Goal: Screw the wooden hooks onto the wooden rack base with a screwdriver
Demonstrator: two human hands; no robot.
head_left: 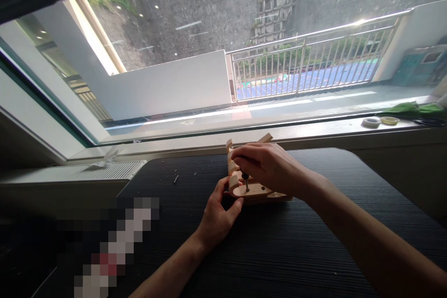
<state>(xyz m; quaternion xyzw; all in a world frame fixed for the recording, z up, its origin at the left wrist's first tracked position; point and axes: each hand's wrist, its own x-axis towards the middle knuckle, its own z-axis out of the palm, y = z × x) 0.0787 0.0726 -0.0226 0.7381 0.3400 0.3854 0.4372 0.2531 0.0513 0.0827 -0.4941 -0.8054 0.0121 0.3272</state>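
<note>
A small wooden model point(256, 192) made of light curved and flat pieces lies on the black ribbed table point(279, 251). My left hand point(218, 214) grips its near left edge, thumb on top and fingers closed around the side. My right hand point(267, 165) is closed over a short dark screwdriver point(246, 180), whose tip stands upright on the model's flat top. Most of the tool's handle is hidden inside my fist.
A small screw point(175, 179) and wood crumbs lie on the table left of the model. On the window sill at the right sit two tape rolls point(370, 122), green material point(415, 109) and scissors point(431, 122). Crumpled plastic point(104, 160) lies on the left vent.
</note>
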